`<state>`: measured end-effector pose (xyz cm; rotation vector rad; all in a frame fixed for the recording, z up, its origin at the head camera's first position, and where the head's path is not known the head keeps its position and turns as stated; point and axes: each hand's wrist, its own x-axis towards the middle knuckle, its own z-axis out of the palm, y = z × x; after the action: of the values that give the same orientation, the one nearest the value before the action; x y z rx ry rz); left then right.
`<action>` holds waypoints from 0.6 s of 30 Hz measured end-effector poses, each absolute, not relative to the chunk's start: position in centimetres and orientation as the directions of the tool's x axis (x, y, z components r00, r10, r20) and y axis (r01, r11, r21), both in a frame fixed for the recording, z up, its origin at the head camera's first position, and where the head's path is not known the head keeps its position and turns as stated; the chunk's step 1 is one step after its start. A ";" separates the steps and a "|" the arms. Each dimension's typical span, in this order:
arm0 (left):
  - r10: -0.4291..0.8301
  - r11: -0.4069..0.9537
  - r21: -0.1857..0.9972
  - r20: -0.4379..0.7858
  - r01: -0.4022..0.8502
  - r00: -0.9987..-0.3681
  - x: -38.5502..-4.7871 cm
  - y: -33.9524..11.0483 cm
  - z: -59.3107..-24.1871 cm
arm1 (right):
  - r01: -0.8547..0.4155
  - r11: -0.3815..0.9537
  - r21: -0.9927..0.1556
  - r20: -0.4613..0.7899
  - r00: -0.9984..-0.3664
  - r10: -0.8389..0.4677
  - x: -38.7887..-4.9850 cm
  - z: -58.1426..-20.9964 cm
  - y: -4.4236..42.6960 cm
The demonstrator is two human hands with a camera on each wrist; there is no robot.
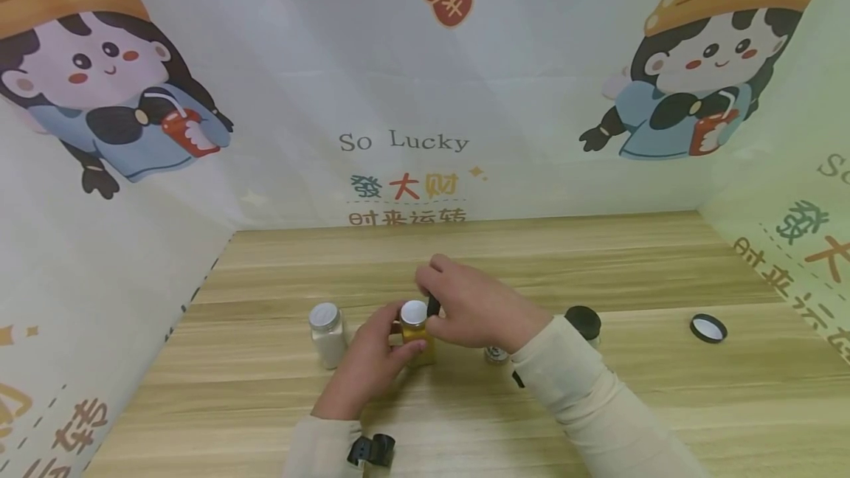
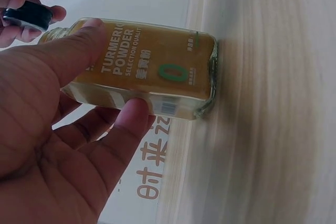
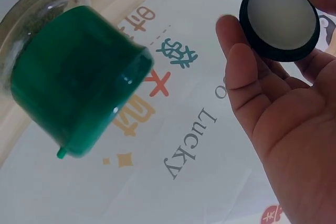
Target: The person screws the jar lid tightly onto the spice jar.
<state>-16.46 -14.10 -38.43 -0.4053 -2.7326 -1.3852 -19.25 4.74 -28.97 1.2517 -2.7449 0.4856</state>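
Observation:
My left hand (image 1: 375, 356) grips a glass jar of turmeric powder (image 2: 152, 66), thumb on one side and fingers round the other. Its base is at the wooden table, and a white seal (image 1: 415, 311) covers its mouth in the head view. Just right of the jar's mouth, my right hand (image 1: 481, 305) pinches a black lid (image 3: 281, 22) by its rim. The lid is off the jar, its white liner showing in the right wrist view. A white-capped jar (image 1: 328, 338) of pale contents stands left of my left hand.
A dark-lidded jar (image 1: 584, 323) stands behind my right forearm, partly hidden. A small jar (image 1: 496, 355) shows beneath the right wrist. Far right lies a loose black lid (image 1: 708, 328), liner up. A green-capped jar (image 3: 79, 77) looms close in the right wrist view. Printed cloth (image 1: 564, 190) walls the table.

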 end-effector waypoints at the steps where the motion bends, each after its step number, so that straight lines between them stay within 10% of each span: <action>1: 0.209 0.565 0.785 0.162 0.254 -0.964 -16.5 -14.1 -38.4 | -0.747 0.617 -0.250 0.205 -0.663 -0.720 -19.2 -29.0 4.7; 18: 0.216 0.586 0.765 0.170 0.267 -0.962 -16.4 -14.1 -38.4 | -0.743 0.625 -0.241 0.216 -0.669 -0.712 -19.3 -29.1 4.5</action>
<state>-16.39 -14.09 -38.35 -0.4179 -2.7448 -1.3400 -19.25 4.50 -29.10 1.2303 -2.7406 0.4760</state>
